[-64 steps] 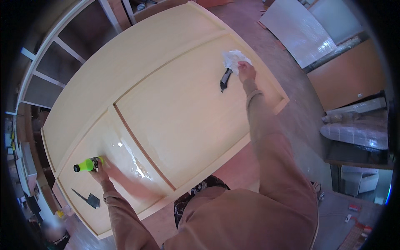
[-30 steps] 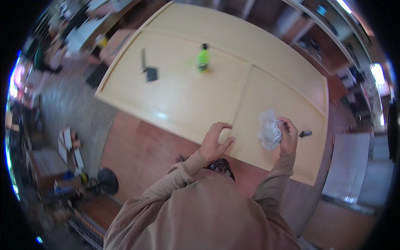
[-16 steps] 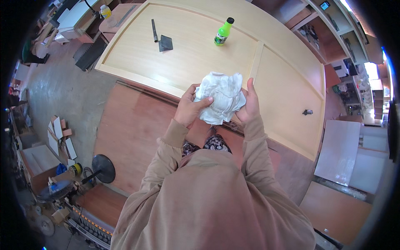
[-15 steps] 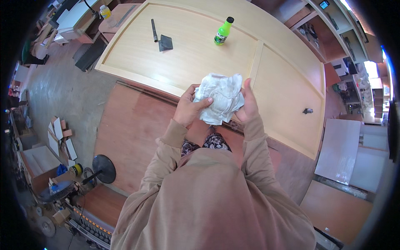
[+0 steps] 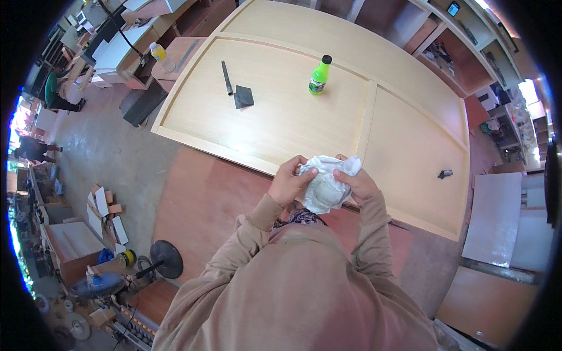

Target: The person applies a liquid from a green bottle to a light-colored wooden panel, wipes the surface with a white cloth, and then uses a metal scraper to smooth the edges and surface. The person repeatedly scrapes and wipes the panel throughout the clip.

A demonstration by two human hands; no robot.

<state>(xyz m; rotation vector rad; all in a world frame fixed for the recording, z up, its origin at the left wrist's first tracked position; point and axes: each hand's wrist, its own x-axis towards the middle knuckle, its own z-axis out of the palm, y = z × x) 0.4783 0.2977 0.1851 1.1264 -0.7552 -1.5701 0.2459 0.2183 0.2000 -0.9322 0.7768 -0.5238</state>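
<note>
A pale wooden bench (image 5: 275, 131) is filling the upper middle, and a greyish-white panel (image 5: 494, 216) is resting beyond its right end. A raised divider (image 5: 367, 120) is crossing the bench top. The left hand (image 5: 288, 182) and right hand (image 5: 364, 186) are holding a crumpled white cloth (image 5: 324, 196) at the near edge, each grip pinching it between thumb and fingers and partly blocking that edge. Left of the divider, a green bottle (image 5: 319, 76) is standing upright; a dark square (image 5: 243, 97) is lying just beside a slim black strip (image 5: 226, 78). Right of it, a small dark object (image 5: 445, 174) is lying.
</note>
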